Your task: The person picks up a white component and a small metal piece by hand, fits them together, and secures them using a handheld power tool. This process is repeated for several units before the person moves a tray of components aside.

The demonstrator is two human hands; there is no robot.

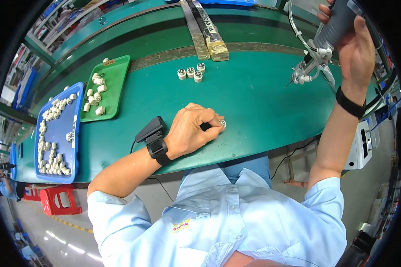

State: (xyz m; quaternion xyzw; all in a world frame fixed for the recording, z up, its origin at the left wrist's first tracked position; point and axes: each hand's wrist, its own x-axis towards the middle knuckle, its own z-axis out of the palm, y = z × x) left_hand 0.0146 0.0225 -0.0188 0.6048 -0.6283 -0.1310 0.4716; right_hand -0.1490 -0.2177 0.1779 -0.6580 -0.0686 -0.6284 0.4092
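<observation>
- Two long bars point(217, 50), tape-wrapped near ends, side by side; upper middle.
- Red plastic stool point(60, 200), on floor; lower left.
- Yellow floor stripe point(75, 225); lower left.
- Person point(6, 186), blue top; far left.
- White box-shaped unit point(358, 147); right side.

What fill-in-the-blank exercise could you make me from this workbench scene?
1. The left hand pinches a round piece, while the right hand grips a ____ cylindrical tool.
2. Beyond the left hand stand ____ white cylindrical pieces.
3. The blue tray lies to the ____ of the green tray.
4. The plastic stool is ____.

Missing words: grey; four; left; red.
</observation>
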